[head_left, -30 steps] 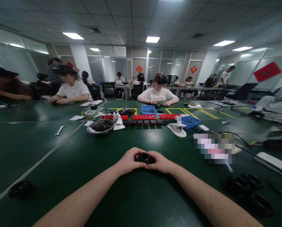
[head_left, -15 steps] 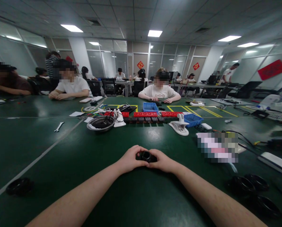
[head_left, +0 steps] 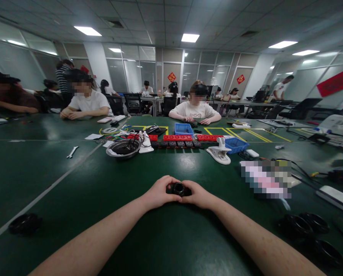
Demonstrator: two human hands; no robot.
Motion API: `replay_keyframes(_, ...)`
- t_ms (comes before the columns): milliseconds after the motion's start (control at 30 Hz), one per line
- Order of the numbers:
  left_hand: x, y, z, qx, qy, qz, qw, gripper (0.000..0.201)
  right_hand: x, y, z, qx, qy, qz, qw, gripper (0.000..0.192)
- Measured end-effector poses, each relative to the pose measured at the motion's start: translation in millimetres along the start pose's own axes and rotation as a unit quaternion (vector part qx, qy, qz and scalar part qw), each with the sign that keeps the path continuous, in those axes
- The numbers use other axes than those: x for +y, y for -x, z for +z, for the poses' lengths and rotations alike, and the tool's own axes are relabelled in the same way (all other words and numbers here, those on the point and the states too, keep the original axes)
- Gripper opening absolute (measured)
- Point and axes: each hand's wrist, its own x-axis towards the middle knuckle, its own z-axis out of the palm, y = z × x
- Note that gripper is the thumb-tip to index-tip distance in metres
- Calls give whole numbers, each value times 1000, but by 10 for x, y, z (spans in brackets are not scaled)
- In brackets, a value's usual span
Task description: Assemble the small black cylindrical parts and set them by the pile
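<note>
Between my two hands, at the middle of the green table [head_left: 125, 237], is a black ring-shaped part [head_left: 178, 188] with a round opening facing up. My left hand [head_left: 161, 192] is closed around its left side, thumb in front and fingers behind. From the other side my right hand [head_left: 198, 194] grips it in the same way. The thumbs nearly meet at its front, and the hands hide much of its sides. Similar black ring parts [head_left: 298, 225] lie at the right, and another black part [head_left: 24, 224] lies at the far left.
Beyond my hands stand a metal bowl [head_left: 123, 148] with black cable, red power strips [head_left: 177, 137], a white clamp base [head_left: 219, 153] and blue bins [head_left: 236, 145]. A wrench [head_left: 72, 152] lies left. Cables and a white bar [head_left: 336, 200] are right. People sit across the table.
The whole view has shifted very slightly. Both hands keep the same grip on the black ring-shaped part, and nothing on the table has visibly moved.
</note>
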Motion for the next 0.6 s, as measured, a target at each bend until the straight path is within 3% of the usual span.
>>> replay_keyframes(233,-6,-4,13,4,-7,3,1000,42,-36,-8,5,12,2,40,999,33)
replay_keyframes(333,10,-16,64,47,-23,-17,999,40,-45,-36,69,53,66,53,995,37)
replay_keyframes(467,29,-49,175,161,-60,-68,983,36,-68,-93,207,152,216,114,958,31)
replay_keyframes(600,6,-87,223,179,-64,-67,980,36,-102,-110,268,171,309,137,926,24)
